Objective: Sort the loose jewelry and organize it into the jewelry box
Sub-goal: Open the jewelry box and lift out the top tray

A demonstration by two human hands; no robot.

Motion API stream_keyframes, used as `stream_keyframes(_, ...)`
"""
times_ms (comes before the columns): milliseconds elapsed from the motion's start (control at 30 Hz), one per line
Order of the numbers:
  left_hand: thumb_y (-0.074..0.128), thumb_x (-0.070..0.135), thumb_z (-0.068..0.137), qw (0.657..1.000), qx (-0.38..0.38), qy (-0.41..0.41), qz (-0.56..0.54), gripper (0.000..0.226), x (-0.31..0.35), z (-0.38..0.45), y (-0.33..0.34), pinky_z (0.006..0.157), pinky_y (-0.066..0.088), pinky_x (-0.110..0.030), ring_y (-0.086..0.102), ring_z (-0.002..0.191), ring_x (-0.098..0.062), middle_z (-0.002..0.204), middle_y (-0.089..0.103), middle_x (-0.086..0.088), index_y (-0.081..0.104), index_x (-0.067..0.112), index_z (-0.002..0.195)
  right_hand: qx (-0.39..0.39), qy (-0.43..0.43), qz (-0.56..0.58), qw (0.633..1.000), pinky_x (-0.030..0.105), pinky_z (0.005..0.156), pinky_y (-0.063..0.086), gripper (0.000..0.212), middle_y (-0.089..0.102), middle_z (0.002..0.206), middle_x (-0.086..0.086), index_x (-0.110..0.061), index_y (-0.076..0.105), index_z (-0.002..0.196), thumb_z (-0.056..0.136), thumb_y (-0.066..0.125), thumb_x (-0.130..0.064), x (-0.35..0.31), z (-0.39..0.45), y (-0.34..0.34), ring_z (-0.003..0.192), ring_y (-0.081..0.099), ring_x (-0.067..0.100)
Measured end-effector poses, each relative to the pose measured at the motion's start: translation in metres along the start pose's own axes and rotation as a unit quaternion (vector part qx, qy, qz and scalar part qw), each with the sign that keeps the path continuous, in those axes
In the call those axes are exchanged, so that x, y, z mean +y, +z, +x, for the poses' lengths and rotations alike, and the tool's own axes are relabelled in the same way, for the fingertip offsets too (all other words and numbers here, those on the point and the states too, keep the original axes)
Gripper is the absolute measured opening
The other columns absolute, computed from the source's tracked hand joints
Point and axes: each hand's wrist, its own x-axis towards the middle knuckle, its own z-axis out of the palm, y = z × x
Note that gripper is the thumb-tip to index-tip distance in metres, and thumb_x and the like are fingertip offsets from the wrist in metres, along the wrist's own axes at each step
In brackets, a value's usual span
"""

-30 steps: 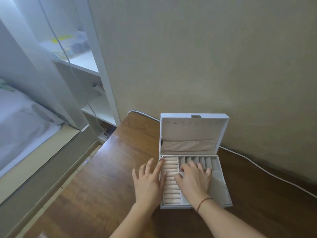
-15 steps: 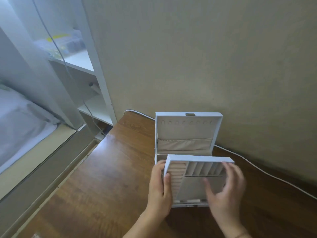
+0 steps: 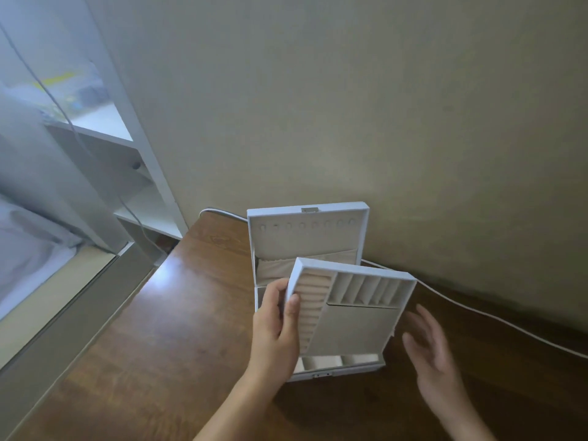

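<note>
While the left hand (image 3: 276,326) grips the tilted tray (image 3: 351,308) — the right hand (image 3: 432,351) hovers beside it, fingers spread

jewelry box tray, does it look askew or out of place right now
Yes. The inner tray is lifted out of the jewelry box and tilted, its far edge raised. Only the left hand grips it, by the left edge; the right hand is open and apart. No jewelry is visible.

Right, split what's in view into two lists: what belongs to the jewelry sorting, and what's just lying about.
For the job:
jewelry box, lid up
lifted-out tray, tilted above the box
left hand, gripping the tray's left edge
right hand, free beside the tray

Just lying about:
white cable
shelf unit
bed
</note>
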Motion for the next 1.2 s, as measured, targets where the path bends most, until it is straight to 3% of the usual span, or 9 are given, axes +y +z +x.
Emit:
stream_keyframes(167, 0.042, 0.046, 0.094, 1.0, -0.004, 0.018, -0.011, 0.03, 0.011, 0.005, 0.01, 0.068, 0.047, -0.016, 0.063, 0.081, -0.002, 0.092, 0.067, 0.019, 0.059, 0.024, 0.105, -0.029, 0.027, 0.064, 0.997, 0.032, 0.103, 0.038, 0.071, 0.051, 0.14, -0.011, -0.047, 0.036, 0.139, 0.075, 0.065, -0.057, -0.005, 0.007, -0.003, 0.131, 0.046, 0.01)
stream_keyframes(300, 0.045, 0.037, 0.097, 0.995, -0.012, -0.043, -0.088, 0.026, 0.025, 0.008, 0.033, 0.072, 0.047, -0.018, 0.059, 0.078, -0.001, 0.084, 0.066, 0.014, 0.06, 0.016, 0.1, 0.0, 0.042, 0.122, 0.992, 0.026, 0.084, 0.056, 0.095, 0.067, 0.119, -0.006, -0.036, 0.05, 0.129, 0.048, 0.078, -0.076, -0.006, 0.008, -0.014, 0.109, 0.064, 0.011)
stream_keyframes(400, 0.046, 0.055, 0.091, 0.984, -0.097, -0.107, -0.103, 0.039, 0.016, 0.005, 0.048, 0.085, 0.051, -0.031, 0.063, 0.091, -0.01, 0.094, 0.068, 0.008, 0.062, 0.022, 0.104, 0.067, 0.092, 0.205, 0.972, 0.037, 0.073, 0.059, 0.095, 0.064, 0.123, 0.0, -0.029, 0.043, 0.139, 0.056, 0.08, -0.055, 0.01, 0.011, -0.035, 0.11, 0.063, 0.023)
stream_keyframes(500, 0.041, 0.07, 0.087, 0.961, -0.248, -0.104, 0.063, 0.055, -0.007, -0.014, 0.061, 0.097, 0.051, -0.035, 0.06, 0.11, -0.004, 0.116, 0.065, 0.014, 0.058, 0.031, 0.122, 0.132, 0.144, 0.224, 0.955, 0.043, 0.072, 0.053, 0.077, 0.056, 0.127, 0.003, -0.033, 0.037, 0.142, 0.072, 0.068, -0.036, 0.038, 0.012, -0.067, 0.106, 0.058, 0.027)
stream_keyframes(600, 0.04, 0.07, 0.086, 0.864, -0.346, -0.015, 0.366, 0.058, -0.035, -0.039, 0.069, 0.101, 0.043, -0.033, 0.048, 0.122, -0.009, 0.131, 0.05, 0.015, 0.05, 0.036, 0.132, 0.201, 0.206, 0.207, 0.935, 0.038, 0.061, 0.051, 0.053, 0.051, 0.129, 0.013, -0.03, 0.034, 0.143, 0.096, 0.055, -0.017, 0.075, 0.007, -0.101, 0.088, 0.057, 0.029)
stream_keyframes(733, 0.047, 0.057, 0.084, 0.821, -0.352, 0.034, 0.448, 0.038, -0.054, -0.065, 0.078, 0.075, 0.05, -0.035, 0.063, 0.098, -0.019, 0.105, 0.063, 0.013, 0.058, 0.034, 0.112, 0.245, 0.273, 0.11, 0.924, 0.027, 0.037, 0.048, 0.047, 0.056, 0.121, 0.022, -0.026, 0.034, 0.141, 0.099, 0.054, -0.017, 0.108, 0.001, -0.13, 0.066, 0.056, 0.03)
stream_keyframes(933, 0.039, 0.043, 0.1, 0.821, -0.305, 0.031, 0.481, 0.029, -0.055, -0.064, 0.086, 0.079, 0.048, -0.031, 0.063, 0.107, -0.024, 0.113, 0.069, 0.004, 0.05, 0.034, 0.125, 0.239, 0.251, -0.042, 0.937, 0.041, 0.069, 0.053, 0.052, 0.055, 0.13, 0.019, -0.019, 0.037, 0.143, 0.096, 0.059, -0.023, 0.101, -0.008, -0.123, 0.099, 0.061, 0.04)
stream_keyframes(1033, 0.039, 0.042, 0.101, 0.82, -0.315, 0.019, 0.478, 0.029, -0.054, -0.065, 0.088, 0.081, 0.051, -0.031, 0.063, 0.108, -0.024, 0.114, 0.069, 0.005, 0.051, 0.036, 0.127, 0.199, 0.199, -0.27, 0.921, 0.05, 0.1, 0.043, 0.07, 0.042, 0.145, 0.014, -0.02, 0.036, 0.144, 0.085, 0.069, -0.039, 0.094, -0.019, -0.12, 0.13, 0.043, 0.036)
stream_keyframes(1200, 0.033, 0.043, 0.102, 0.825, -0.307, 0.042, 0.473, 0.032, -0.061, -0.07, 0.086, 0.082, 0.053, -0.034, 0.065, 0.103, -0.022, 0.111, 0.07, 0.006, 0.053, 0.035, 0.126, -0.007, 0.086, -0.527, 0.846, 0.06, 0.113, 0.026, 0.083, 0.0, 0.156, -0.003, -0.046, 0.013, 0.148, 0.08, 0.055, -0.07, 0.092, -0.019, -0.11, 0.145, 0.002, 0.028)
